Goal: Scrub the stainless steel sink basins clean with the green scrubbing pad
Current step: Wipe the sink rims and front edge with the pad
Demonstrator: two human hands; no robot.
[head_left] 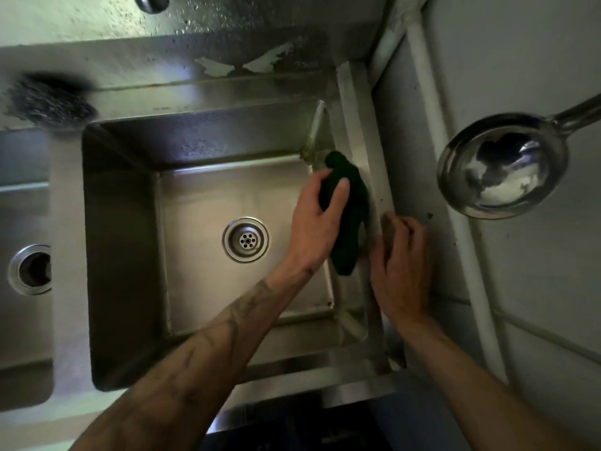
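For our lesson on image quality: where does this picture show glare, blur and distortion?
Head view: bright glare inside the ladle; the steel wool at the left edge is smeared by blur; the wide lens leans the white pipe outward.

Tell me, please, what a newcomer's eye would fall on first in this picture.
First, the dark green scrubbing pad, which the left hand grips against the right wall of the stainless steel basin. Next, the shiny steel ladle at the far right, beyond the sink, and the round drain strainer in the middle of the basin floor. The right hand rests on the basin's right rim.
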